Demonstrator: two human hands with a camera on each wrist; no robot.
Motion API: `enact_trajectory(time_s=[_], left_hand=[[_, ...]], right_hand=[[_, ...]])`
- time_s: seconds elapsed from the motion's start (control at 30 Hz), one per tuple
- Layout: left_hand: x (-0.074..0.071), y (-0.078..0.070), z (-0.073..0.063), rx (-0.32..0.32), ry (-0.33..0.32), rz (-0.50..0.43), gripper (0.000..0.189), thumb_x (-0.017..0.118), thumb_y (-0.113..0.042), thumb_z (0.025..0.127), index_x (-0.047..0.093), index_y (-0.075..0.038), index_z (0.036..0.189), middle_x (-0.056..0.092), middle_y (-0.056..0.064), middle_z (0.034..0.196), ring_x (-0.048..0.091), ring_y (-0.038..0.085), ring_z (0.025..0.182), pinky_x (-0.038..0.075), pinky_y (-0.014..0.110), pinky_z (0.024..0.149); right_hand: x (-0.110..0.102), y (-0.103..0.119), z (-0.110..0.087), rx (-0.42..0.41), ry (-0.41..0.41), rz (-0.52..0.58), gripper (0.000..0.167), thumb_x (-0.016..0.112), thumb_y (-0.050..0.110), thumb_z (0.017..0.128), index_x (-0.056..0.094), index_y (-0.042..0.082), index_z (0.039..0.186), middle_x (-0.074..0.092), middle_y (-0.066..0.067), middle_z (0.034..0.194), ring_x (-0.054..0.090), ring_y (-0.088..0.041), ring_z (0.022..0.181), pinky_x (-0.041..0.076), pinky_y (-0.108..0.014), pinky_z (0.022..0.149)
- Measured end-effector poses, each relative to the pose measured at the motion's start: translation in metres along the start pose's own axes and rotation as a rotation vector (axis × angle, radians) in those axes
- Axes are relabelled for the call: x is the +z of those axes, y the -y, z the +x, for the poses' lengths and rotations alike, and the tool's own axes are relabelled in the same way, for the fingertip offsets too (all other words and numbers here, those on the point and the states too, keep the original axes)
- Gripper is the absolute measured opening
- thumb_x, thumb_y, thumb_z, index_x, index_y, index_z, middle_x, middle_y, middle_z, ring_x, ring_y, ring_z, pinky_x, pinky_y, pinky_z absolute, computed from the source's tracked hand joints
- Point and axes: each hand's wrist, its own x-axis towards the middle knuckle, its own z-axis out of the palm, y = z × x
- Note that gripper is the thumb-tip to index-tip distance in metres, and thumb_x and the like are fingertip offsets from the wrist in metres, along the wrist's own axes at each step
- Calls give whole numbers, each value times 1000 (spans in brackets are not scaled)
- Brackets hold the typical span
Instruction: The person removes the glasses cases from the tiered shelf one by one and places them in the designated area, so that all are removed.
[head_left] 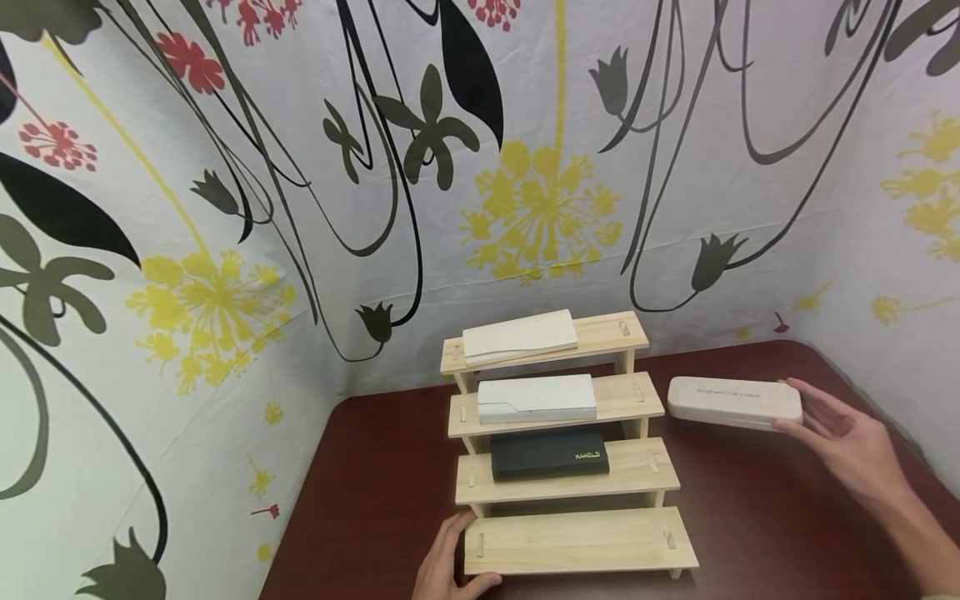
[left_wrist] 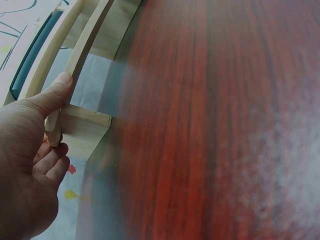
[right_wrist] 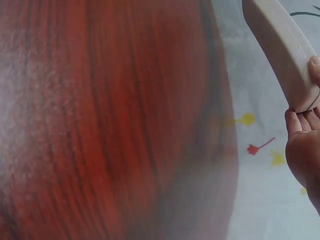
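A light wooden stepped rack (head_left: 570, 542) with several tiers stands on the dark red table. My left hand (head_left: 452, 562) grips the left end of its lowest tier, thumb at the front edge; the left wrist view shows the fingers (left_wrist: 59, 167) curled beneath that board. To the right of the rack, my right hand (head_left: 851, 442) holds a pale oblong glasses case (head_left: 735, 402) by its right end, between thumb and fingers. Faint lettering runs along the case's top. In the right wrist view the case (right_wrist: 280, 45) slants at the upper right, fingertips under its end.
A flat white box (head_left: 521, 336) lies on the top tier. Below it sits a thicker white box (head_left: 537, 397), then a dark box (head_left: 550, 455) with gold lettering. The lowest tier is bare. Flower-patterned cloth (head_left: 525, 292) surrounds the table (head_left: 375, 483) behind and at both sides.
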Motion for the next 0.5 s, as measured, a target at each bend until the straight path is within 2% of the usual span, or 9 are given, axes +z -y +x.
enact_trajectory(time_s=[0.33, 0.5], left_hand=[[2, 3, 0, 43, -30, 14, 82, 90, -46, 86, 55, -8, 149, 61, 6, 138, 67, 25, 117, 59, 42, 84], [2, 3, 0, 42, -28, 15, 82, 90, -46, 86, 55, -7, 149, 61, 6, 138, 67, 25, 117, 59, 42, 84]], right_hand=[[-1, -19, 2, 24, 18, 38, 69, 82, 0, 93, 55, 11, 156, 57, 28, 141, 55, 22, 112, 46, -6, 87], [1, -30, 4, 29, 17, 7, 69, 83, 3, 93, 53, 4, 156, 55, 29, 142, 53, 24, 111, 46, -5, 86]])
